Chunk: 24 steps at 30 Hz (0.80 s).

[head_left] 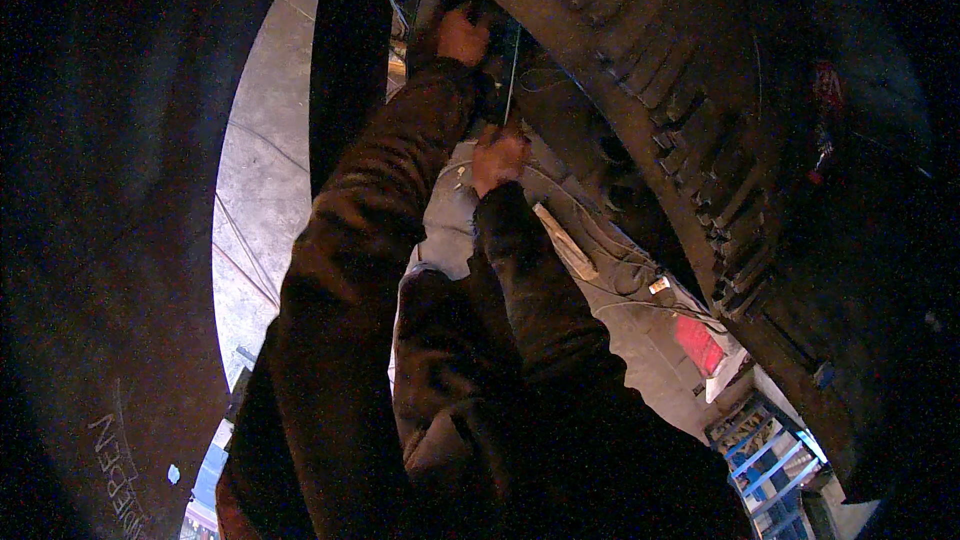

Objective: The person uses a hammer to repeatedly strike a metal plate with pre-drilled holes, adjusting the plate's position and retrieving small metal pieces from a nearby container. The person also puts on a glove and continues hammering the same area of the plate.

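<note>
My left hand reaches far up into a dark gap between a dark upright panel and a large curved dark piece. Its fingers run into shadow, so what they touch is hidden. Lower and a little to the right, my right hand is closed around the lower end of a thin straight rod. The rod stands almost upright from the fist, and its upper end fades into the dark beside my left hand. Both forearms are in dark sleeves.
A big dark part with a row of ridges slants across the upper right. On the floor lie a wooden strip, loose cables and a red bag. A blue barred rack stands at lower right. Dark sheet fills the left.
</note>
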Motion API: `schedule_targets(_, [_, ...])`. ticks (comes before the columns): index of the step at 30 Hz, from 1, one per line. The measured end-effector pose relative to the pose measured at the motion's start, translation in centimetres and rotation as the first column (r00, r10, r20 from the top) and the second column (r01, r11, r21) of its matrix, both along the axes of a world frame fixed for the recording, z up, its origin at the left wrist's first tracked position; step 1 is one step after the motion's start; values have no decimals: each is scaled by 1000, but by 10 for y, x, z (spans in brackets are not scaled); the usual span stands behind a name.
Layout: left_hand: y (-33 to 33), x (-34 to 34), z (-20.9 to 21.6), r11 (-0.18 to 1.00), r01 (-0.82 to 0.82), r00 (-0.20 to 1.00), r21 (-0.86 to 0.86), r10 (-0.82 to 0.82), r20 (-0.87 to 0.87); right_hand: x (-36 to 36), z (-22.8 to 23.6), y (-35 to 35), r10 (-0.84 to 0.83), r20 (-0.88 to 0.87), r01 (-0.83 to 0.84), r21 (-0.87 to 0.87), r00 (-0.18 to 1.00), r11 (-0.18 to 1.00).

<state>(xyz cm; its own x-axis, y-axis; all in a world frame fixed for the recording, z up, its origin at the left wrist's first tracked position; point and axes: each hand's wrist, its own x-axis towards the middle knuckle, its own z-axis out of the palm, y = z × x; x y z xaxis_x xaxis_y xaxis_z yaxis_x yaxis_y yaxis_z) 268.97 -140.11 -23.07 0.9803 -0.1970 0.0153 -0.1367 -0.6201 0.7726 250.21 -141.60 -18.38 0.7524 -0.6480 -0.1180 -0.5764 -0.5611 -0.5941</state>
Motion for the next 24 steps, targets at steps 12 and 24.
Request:
schedule_targets(12, [30,-64,143,625,-446,894,-641,279,-350,111,-62,-90,-88,106,5,607,990,795])
schedule_targets(24, [184,-294,273,697,-554,762,-455,205,-614,222,-119,-112,98,81,-124,792,992,597])
